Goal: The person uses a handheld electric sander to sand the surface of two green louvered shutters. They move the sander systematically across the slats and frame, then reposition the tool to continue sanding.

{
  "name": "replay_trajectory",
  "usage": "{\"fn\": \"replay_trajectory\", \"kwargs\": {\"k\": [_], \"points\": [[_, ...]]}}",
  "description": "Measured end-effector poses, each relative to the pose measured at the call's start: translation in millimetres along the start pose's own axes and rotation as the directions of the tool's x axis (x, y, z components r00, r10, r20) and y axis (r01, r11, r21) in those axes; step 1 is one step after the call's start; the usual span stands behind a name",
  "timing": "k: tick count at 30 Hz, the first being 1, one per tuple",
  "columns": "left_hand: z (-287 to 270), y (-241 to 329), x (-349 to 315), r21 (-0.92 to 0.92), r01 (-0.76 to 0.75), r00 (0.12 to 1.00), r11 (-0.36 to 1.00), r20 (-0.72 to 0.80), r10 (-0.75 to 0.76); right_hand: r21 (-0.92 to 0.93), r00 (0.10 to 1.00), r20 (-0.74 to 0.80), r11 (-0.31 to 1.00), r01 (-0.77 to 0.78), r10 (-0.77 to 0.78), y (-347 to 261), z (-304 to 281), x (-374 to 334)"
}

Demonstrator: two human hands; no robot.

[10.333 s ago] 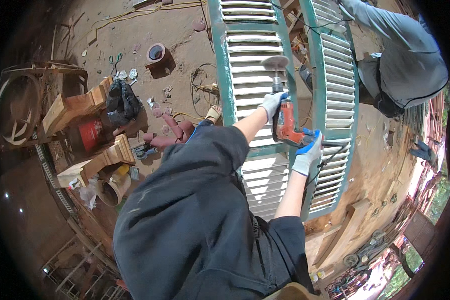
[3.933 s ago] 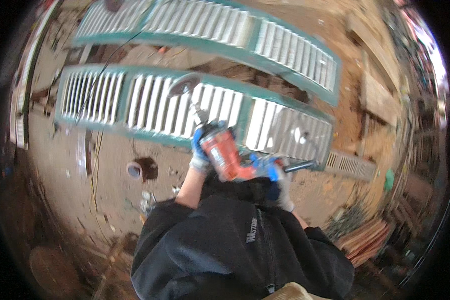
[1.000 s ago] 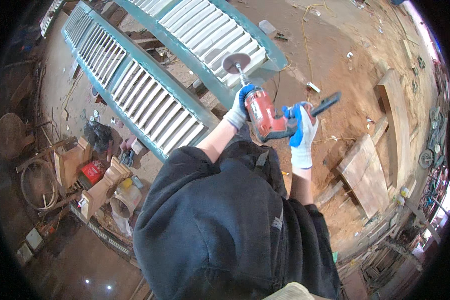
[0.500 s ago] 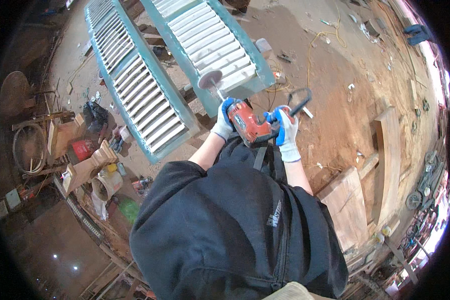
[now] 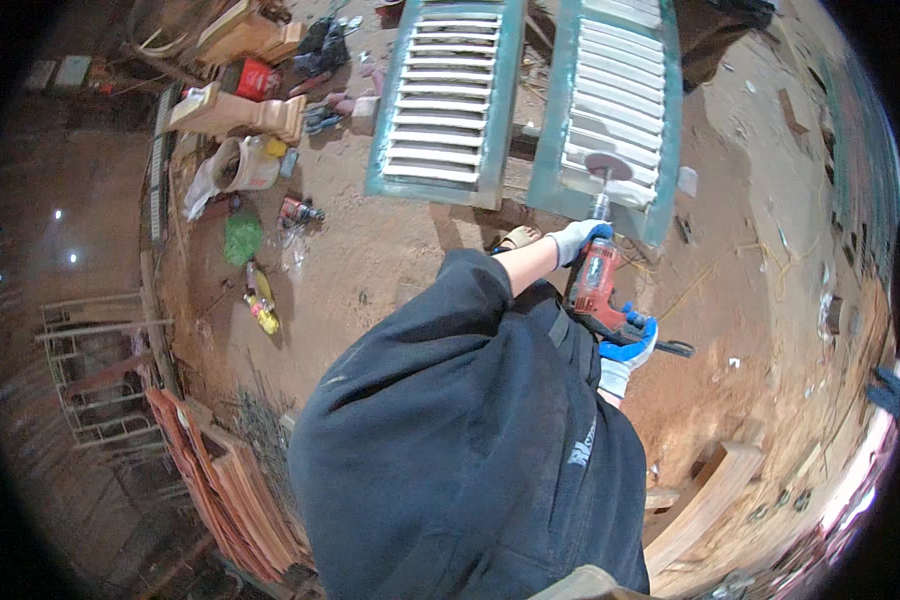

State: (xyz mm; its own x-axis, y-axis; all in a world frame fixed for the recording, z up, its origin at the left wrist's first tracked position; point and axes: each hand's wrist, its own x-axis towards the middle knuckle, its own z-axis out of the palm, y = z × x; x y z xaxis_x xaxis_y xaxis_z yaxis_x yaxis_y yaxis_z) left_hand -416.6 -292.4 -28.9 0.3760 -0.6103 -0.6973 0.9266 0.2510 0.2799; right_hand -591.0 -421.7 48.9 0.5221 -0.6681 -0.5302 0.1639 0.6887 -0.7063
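Both my hands wear white gloves with blue grip coating. My left hand [image 5: 580, 240] is wrapped round the front of a red and black power drill [image 5: 595, 280]. My right hand [image 5: 632, 350] grips the drill's rear handle, with the black cord end sticking out past it. A round brownish sanding disc [image 5: 608, 166] sits on the drill's shaft. It overlaps the lower slats of the right louvered shutter [image 5: 553, 150], and contact with them cannot be told. That shutter has a green frame and whitish slats. A second similar shutter [image 5: 386, 150] lies to its left.
Left on the dirt ground are a small red power tool [image 5: 298, 212], a green bag [image 5: 242, 238], a yellow bottle [image 5: 261, 312], a bucket [image 5: 252, 165] and a carved wooden piece [image 5: 232, 114]. A wooden beam [image 5: 705, 505] lies at lower right. Yellow cord [image 5: 695, 290] trails on the right.
The view has turned, so the shutters, drill and hands appear farther right. The drill remains in both hands, its disc still over the right shutter's lower end.
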Motion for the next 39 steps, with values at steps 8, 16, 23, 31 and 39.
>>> {"fn": "replay_trajectory", "kwargs": {"k": [8,16,23,31,39], "points": [[-2.2,-17.6,-43.6,-0.223,0.089,0.964,0.971,0.264,-0.028,-0.085,0.998,0.061,0.996,0.028,-0.023,-14.3,7.8,-30.8],[-21.0,17.9,-89.5,-0.115,-0.230,0.973,0.966,-0.065,0.223,0.039,0.963,0.165,0.974,-0.223,0.214,7.3,33.5,-22.6],[-123.4,16.8,-139.7,-0.302,-0.399,0.916,0.866,-0.169,0.363,-0.331,0.822,0.446,0.918,-0.217,0.355,72.6,90.4,-26.2],[-199.2,3.7,-129.1,-0.437,-0.356,0.928,0.826,-0.266,0.260,-0.418,0.771,0.476,0.880,-0.224,0.422,88.5,115.8,-42.6],[-150.2,12.0,-120.4,-0.312,-0.354,0.927,0.882,-0.242,0.286,-0.427,0.824,0.427,0.886,-0.179,0.372,56.1,114.3,-33.8]]}}
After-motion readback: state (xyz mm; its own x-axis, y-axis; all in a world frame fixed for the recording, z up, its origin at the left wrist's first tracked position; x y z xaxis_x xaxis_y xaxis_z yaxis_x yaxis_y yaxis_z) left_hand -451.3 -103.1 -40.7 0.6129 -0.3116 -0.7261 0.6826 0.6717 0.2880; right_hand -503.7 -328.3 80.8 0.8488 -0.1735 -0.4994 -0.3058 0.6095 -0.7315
